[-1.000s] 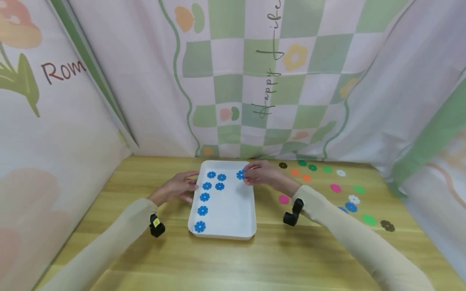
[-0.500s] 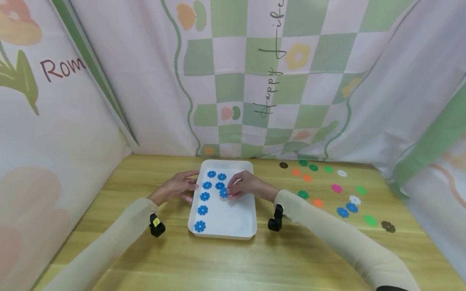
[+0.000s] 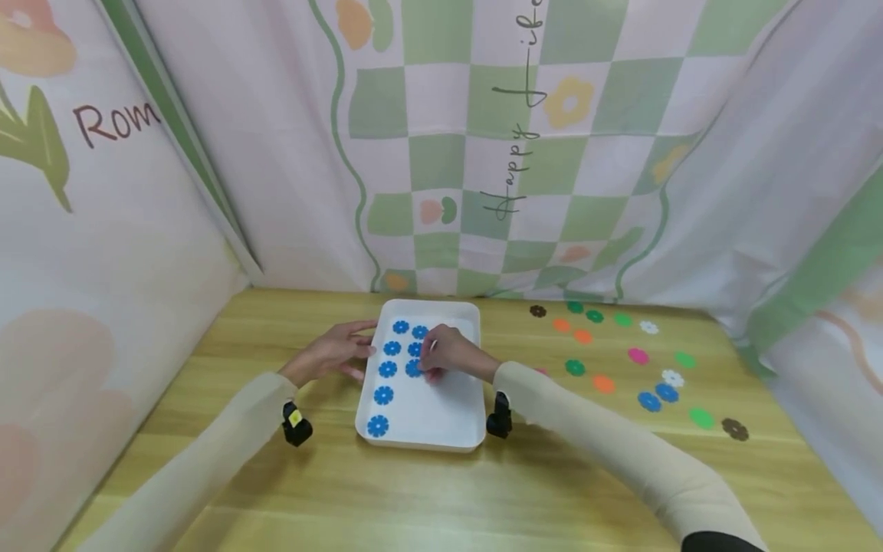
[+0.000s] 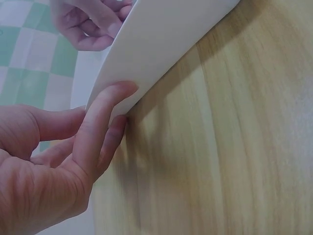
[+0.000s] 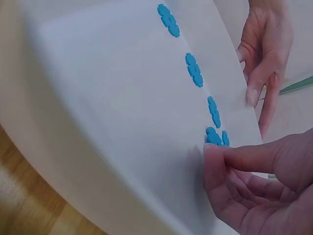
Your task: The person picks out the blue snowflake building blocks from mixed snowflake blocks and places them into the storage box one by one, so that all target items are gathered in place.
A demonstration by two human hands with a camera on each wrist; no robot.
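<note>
A white tray (image 3: 441,418) lies on the wooden table, with blue snowflake discs in it: a left column of several discs (image 3: 383,395) and a shorter second column beside it. My right hand (image 3: 448,351) is inside the tray, pinching a blue snowflake disc (image 3: 412,369) at the near end of the second column. In the right wrist view, thumb and forefinger meet at this disc (image 5: 212,136), partly covering it. My left hand (image 3: 336,353) touches the tray's left wall; in the left wrist view, its relaxed fingers (image 4: 110,98) rest against the outside of that wall.
To the right on the table lie loose snowflake discs: two blue discs (image 3: 649,402), orange discs (image 3: 603,383), green discs (image 3: 575,368), a pink disc (image 3: 638,356), white discs (image 3: 672,378) and brown discs (image 3: 735,429). A checked curtain (image 3: 497,153) hangs behind the table.
My right hand has carried a blue disc from the tray's far right corner leftward and nearer, to the end of the second column. My left hand has stayed at the tray's left wall.
</note>
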